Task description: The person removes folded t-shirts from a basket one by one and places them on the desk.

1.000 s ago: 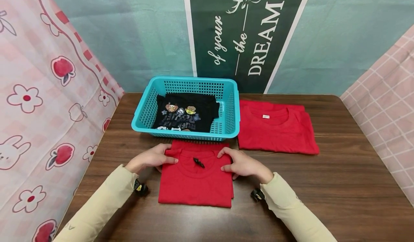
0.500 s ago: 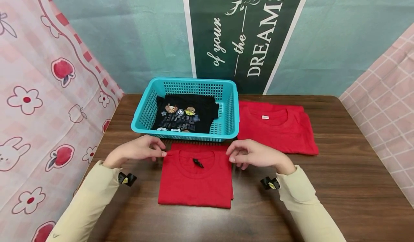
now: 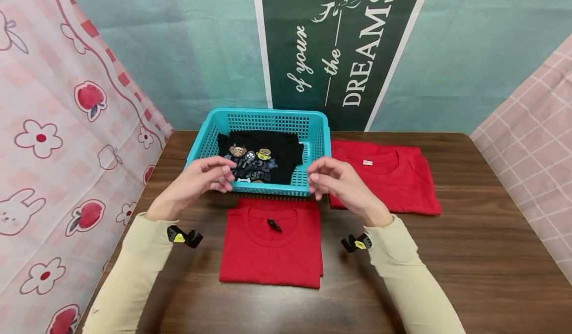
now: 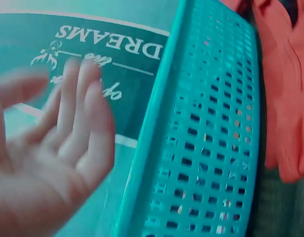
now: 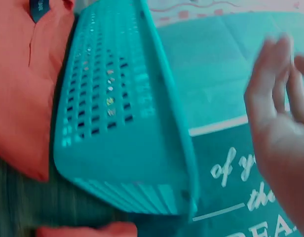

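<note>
A folded red T-shirt lies on the table, a small dark tag at its collar. Behind it stands a turquoise plastic basket with a folded black T-shirt inside, printed with cartoon figures. My left hand hovers at the basket's front left corner, its fingers loosely bent around nothing. Near the front right corner, my right hand is raised likewise, holding nothing. In the left wrist view the left hand appears blurred beside the basket wall; the right wrist view shows the right hand apart from the basket.
A second folded red T-shirt with a white label lies right of the basket. The brown wooden table ends at a green-blue cloth backdrop. A pink patterned curtain hangs at the left, pink checked cloth at the right.
Both hands have let go of the front red T-shirt's sides, risen, and moved forward to the basket's front corners. The shirts and basket have stayed in place.
</note>
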A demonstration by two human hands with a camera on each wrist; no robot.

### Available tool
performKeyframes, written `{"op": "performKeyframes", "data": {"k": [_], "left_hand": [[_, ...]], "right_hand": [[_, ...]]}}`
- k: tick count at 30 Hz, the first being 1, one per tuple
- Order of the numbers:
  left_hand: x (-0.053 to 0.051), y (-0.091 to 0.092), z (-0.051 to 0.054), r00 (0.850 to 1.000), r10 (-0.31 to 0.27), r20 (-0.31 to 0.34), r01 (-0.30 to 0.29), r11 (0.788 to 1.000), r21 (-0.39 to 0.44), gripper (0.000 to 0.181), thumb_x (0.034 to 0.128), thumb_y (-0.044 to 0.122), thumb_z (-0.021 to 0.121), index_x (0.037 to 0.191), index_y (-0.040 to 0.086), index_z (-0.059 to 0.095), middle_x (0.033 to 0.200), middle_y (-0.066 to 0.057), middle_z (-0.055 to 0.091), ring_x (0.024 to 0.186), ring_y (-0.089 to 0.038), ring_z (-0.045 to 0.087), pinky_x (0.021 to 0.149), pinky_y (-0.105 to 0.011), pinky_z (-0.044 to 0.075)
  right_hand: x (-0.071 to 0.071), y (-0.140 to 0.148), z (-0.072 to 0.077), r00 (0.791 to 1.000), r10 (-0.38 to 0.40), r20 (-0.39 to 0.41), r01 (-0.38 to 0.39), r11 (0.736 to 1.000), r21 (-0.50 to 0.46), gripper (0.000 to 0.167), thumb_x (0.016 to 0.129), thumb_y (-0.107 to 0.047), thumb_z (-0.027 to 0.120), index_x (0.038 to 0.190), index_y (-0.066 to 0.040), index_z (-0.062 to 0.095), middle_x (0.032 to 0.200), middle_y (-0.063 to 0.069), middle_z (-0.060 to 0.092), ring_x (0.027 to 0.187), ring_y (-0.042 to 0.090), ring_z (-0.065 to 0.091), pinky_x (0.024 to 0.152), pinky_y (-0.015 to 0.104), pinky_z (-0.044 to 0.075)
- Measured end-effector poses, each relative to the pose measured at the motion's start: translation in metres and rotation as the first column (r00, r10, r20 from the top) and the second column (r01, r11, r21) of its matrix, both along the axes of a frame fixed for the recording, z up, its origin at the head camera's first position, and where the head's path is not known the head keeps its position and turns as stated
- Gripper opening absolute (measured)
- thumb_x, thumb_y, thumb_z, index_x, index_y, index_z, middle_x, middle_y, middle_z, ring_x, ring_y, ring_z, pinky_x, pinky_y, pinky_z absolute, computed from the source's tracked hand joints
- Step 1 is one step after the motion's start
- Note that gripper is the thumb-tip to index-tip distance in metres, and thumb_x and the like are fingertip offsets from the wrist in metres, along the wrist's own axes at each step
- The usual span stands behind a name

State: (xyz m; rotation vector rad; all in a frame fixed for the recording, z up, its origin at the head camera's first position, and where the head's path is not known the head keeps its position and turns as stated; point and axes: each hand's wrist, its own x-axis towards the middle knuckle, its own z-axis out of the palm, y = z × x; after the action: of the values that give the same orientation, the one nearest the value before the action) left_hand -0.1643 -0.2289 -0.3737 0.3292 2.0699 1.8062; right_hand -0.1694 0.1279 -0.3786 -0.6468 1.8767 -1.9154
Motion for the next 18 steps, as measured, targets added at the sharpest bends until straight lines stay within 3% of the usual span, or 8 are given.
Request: {"op": "performKeyframes", "data": {"k": [3, 7, 11, 14, 18], "left_hand": [[-0.007, 0.009, -0.001, 0.988, 0.152, -0.028, -0.153, 0.986, -0.059, 0.028, 0.0998, 0.022, 0.053, 0.121, 0.004, 0.057, 0.095, -0.008, 0.065, 0.079, -0.015, 0.069, 0.075, -0.029, 0.058], [-0.018, 0.015, -0.002, 0.965, 0.239, -0.107, -0.257, 0.939, -0.229, 0.032, 0.1009, 0.024, 0.051, 0.126, 0.004, 0.056, 0.109, -0.016, 0.063, 0.09, -0.017, 0.067, 0.079, -0.031, 0.057], [-0.032, 0.013, -0.005, 0.954, 0.263, -0.141, -0.297, 0.887, -0.352, 0.034, 0.1018, 0.023, 0.048, 0.128, 0.003, 0.055, 0.121, -0.021, 0.06, 0.102, -0.025, 0.06, 0.086, -0.037, 0.054], [-0.043, 0.008, -0.01, 0.955, 0.27, -0.118, -0.295, 0.865, -0.407, 0.038, 0.1023, 0.022, 0.046, 0.132, 0.0, 0.052, 0.127, -0.022, 0.055, 0.11, -0.034, 0.055, 0.091, -0.044, 0.051], [-0.054, 0.004, -0.017, 0.963, 0.26, -0.074, -0.259, 0.807, -0.53, 0.044, 0.1023, 0.025, 0.045, 0.138, 0.0, 0.045, 0.136, -0.022, 0.048, 0.12, -0.036, 0.048, 0.099, -0.049, 0.044]], "right_hand": [[-0.005, -0.017, -0.003, 0.991, -0.131, -0.007, 0.131, 0.991, -0.01, 0.024, 0.095, -0.012, 0.059, 0.118, -0.005, 0.056, 0.103, 0.012, 0.061, 0.088, 0.019, 0.065, 0.074, 0.03, 0.058], [-0.013, -0.037, -0.007, 0.968, -0.246, -0.048, 0.248, 0.968, 0.044, 0.03, 0.096, -0.013, 0.058, 0.124, -0.003, 0.053, 0.113, 0.014, 0.061, 0.096, 0.021, 0.065, 0.081, 0.031, 0.057], [-0.024, -0.055, -0.013, 0.956, -0.276, -0.095, 0.286, 0.95, 0.126, 0.032, 0.096, -0.01, 0.056, 0.126, -0.001, 0.052, 0.119, 0.018, 0.059, 0.1, 0.025, 0.063, 0.085, 0.034, 0.056], [-0.031, -0.066, -0.019, 0.952, -0.276, -0.135, 0.299, 0.932, 0.206, 0.033, 0.096, -0.01, 0.055, 0.128, -0.002, 0.05, 0.122, 0.016, 0.057, 0.102, 0.025, 0.061, 0.087, 0.038, 0.056], [-0.039, -0.074, -0.024, 0.947, -0.262, -0.188, 0.312, 0.889, 0.335, 0.036, 0.097, -0.016, 0.055, 0.13, -0.007, 0.048, 0.126, 0.011, 0.055, 0.107, 0.026, 0.06, 0.09, 0.041, 0.053]]}}
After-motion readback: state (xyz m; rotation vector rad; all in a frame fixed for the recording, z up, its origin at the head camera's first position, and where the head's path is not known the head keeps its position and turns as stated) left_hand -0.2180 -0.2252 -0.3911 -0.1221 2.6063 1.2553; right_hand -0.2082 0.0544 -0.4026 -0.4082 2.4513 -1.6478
